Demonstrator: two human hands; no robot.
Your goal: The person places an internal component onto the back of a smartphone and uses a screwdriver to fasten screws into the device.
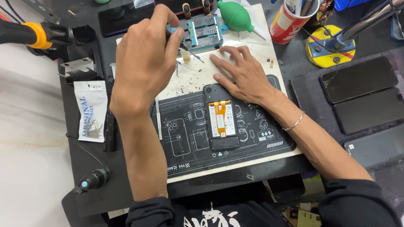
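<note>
Left hand (145, 63) raised over the work mat (185, 138), fingers pinched shut on a slim dark tool (182, 43), tip pointing down near the blue clamp fixture (204, 31). Right hand (244, 75) flat and open, palm down on the pale upper mat, thumb touching the top edge of the opened phone (221, 117). Phone lies back-off mid-mat, orange flex cable (220, 113) exposed. Tiny screws and debris (191, 77) scattered between the hands. Risk as I see it: the flat hand sweeping loose screws off the mat, or the tool tip slipping and nicking the flex. Green air blower (235, 17) and red can (288, 21) behind, spare phones (357, 80) to the right
</note>
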